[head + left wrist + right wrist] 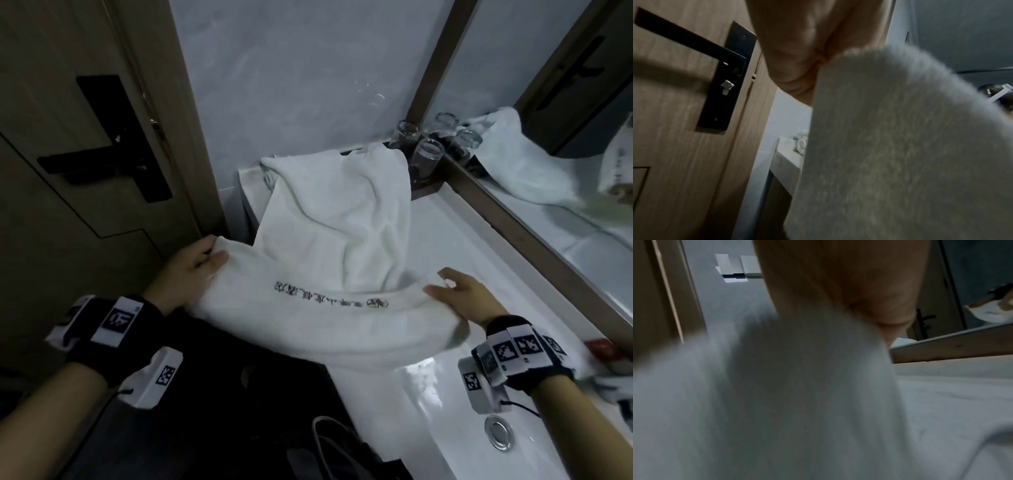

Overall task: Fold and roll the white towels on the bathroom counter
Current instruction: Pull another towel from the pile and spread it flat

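Note:
A white towel (pixel 329 240) with dark embroidered lettering stretches from the back of the white counter (pixel 455 246) toward me, its near edge doubled over and held above the counter's front. My left hand (pixel 195 270) pinches the left end of that edge near the door. My right hand (pixel 455 294) pinches the right end. In the left wrist view the towel (pixel 900 146) fills the right half below my palm (pixel 807 40). The right wrist view shows blurred towel (pixel 777 394) under my palm (pixel 849 280). A small rolled towel (pixel 802 144) lies at the counter's back left corner.
A wooden door with a black handle (pixel 102 150) stands close on the left. Upturned glasses (pixel 424 154) sit on a dark tray at the back by the mirror (pixel 565 154). The sink basin with its drain (pixel 498 433) lies under my right wrist.

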Action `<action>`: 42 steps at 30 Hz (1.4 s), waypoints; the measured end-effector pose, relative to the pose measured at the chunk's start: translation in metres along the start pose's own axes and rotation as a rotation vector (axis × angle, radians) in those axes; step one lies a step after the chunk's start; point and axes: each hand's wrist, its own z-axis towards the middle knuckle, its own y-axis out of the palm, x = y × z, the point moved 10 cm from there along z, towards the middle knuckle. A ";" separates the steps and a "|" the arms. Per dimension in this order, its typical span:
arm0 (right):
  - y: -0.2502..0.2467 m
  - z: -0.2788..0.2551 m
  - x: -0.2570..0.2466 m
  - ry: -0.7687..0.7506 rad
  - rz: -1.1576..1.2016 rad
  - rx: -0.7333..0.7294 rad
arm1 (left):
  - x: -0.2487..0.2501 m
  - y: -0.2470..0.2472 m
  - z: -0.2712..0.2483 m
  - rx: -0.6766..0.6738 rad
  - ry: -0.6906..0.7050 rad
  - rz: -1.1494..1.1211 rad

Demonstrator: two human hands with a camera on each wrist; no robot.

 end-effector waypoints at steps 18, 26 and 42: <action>-0.089 0.146 -0.077 -0.183 0.399 0.615 | 0.053 -0.033 0.220 0.327 0.104 0.426; -0.062 0.243 -0.064 0.029 0.371 0.487 | 0.067 0.044 0.295 0.055 0.172 0.694; -0.034 0.223 -0.104 0.009 0.726 0.244 | 0.161 0.203 0.292 -0.442 0.473 0.252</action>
